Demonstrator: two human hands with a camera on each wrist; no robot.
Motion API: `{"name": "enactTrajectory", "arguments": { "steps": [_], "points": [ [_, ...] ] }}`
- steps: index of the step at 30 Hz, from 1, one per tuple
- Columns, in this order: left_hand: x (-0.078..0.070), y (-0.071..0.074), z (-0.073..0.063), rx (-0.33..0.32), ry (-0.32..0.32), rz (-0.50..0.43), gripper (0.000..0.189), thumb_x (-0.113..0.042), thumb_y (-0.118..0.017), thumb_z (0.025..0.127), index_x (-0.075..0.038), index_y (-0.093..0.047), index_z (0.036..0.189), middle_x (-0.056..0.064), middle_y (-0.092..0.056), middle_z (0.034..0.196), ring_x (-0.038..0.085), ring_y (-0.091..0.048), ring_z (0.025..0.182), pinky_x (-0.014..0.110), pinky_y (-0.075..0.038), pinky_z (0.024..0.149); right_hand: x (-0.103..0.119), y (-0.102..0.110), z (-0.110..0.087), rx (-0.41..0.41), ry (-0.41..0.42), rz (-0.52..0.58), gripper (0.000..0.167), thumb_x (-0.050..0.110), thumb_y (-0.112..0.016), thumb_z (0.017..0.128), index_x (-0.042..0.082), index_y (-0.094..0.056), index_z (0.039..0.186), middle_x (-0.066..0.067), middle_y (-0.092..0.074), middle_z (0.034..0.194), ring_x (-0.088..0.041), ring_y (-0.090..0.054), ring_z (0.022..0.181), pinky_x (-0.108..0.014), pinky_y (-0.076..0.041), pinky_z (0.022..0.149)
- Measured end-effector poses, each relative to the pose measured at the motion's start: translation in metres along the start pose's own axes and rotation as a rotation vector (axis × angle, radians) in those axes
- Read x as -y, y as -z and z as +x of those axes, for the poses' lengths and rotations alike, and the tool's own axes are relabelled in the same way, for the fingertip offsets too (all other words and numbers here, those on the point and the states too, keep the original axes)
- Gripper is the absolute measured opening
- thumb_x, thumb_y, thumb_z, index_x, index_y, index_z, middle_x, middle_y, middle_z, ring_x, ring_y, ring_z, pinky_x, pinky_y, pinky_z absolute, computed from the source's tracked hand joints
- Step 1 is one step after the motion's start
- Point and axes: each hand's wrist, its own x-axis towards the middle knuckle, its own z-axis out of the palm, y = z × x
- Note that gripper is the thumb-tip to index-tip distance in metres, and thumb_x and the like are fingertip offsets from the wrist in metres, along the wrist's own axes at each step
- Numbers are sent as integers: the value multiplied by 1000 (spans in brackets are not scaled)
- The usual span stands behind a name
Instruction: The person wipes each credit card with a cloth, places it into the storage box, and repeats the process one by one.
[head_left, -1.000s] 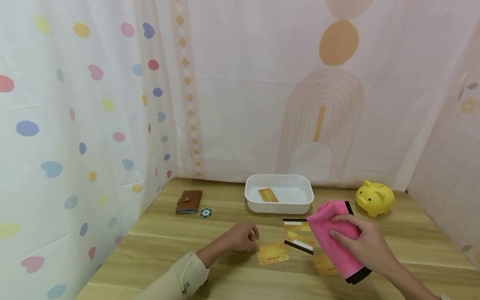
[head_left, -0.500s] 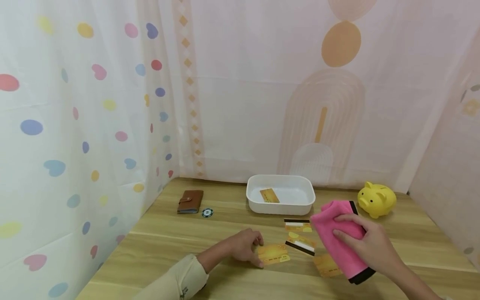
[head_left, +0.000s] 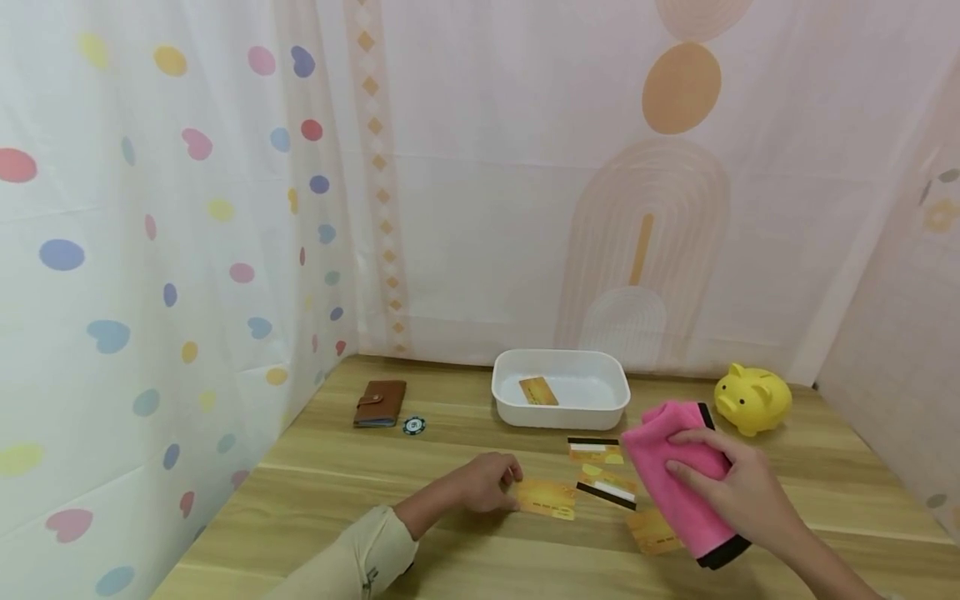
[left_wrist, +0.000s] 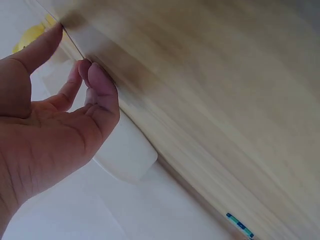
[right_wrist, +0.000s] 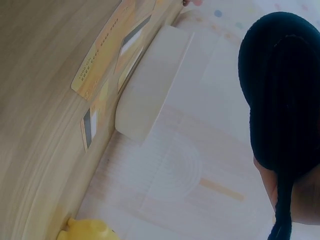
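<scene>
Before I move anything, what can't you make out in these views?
Head: right end of the nearest card, hidden by the pink cloth.
Head: marking on the poker chip, too small to read.
Right wrist: fingers of the right hand, hidden by the cloth.
Right wrist: lower part of the piggy bank, cut off by the bottom edge.

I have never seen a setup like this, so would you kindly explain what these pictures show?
There is no robot here: one person works with two bare hands. The wide picture comes from a camera worn on the head; each tilted-looking picture comes from a camera on one wrist. The left hand holds one end of a gold bank card; the right hand grips a pink cloth with black edging. On the wooden table are other cards, a white tray with a card inside, a brown snap wallet, a poker chip and a yellow piggy bank.
</scene>
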Motion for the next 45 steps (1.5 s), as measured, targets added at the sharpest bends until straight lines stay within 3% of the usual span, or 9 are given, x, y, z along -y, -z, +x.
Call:
{"name": "enactTrajectory", "arguments": {
  "steps": [8,16,22,29,32,39,45],
  "points": [
    [1,-2,4,20,19,-23,37,-21,-81,84,-9,-59,112,3,-57,103,16,-53,94,35,-48,88,1,-1,-1,4,2,13,23,7,-80,82,13,-71,102,-15,-69,99,-5,-56,57,-28,-49,45],
    [1,-1,5,3,-4,-25,38,-18,-85,78,-8,-58,103,4,-57,96,16,-52,87,31,-48,79,1,-2,-1,8,-14,4,23,7,-80,82,13,-71,102,-15,-69,98,-5,-55,56,-28,-48,44],
    [-1,-2,4,-3,-33,-91,42,-13,-86,76,-9,-52,102,1,-55,89,12,-49,78,25,-44,70,0,-2,-1,10,-15,2,23,7,-81,82,13,-71,102,-15,-69,97,-5,-54,56,-28,-48,45],
    [1,-2,4,-20,-64,-154,44,-6,-84,78,-9,-51,107,-4,-62,78,7,-54,68,22,-45,64,-1,-3,0,10,1,18,23,7,-81,82,13,-71,102,-14,-69,95,-6,-55,55,-29,-48,44],
    [2,-3,4,-32,-51,-230,44,-3,-82,79,-9,-52,110,-2,-64,81,8,-58,70,23,-47,64,-1,-4,-1,21,-5,28,23,8,-80,82,13,-72,102,-14,-69,95,-6,-55,54,-29,-48,44],
    [-3,-3,0,-58,-9,-539,42,8,-73,83,-5,-51,116,8,-62,87,18,-66,66,33,-56,53,2,-6,-3,43,-29,56,23,10,-80,83,14,-71,103,-14,-68,95,-7,-56,54,-29,-49,44],
    [-7,-2,-1,-65,-15,-611,31,8,-72,84,0,-57,109,10,-61,88,21,-70,67,32,-58,56,7,-8,-5,68,-46,100,22,13,-80,84,14,-71,104,-11,-68,89,-8,-56,51,-30,-48,43]
  ]
}}
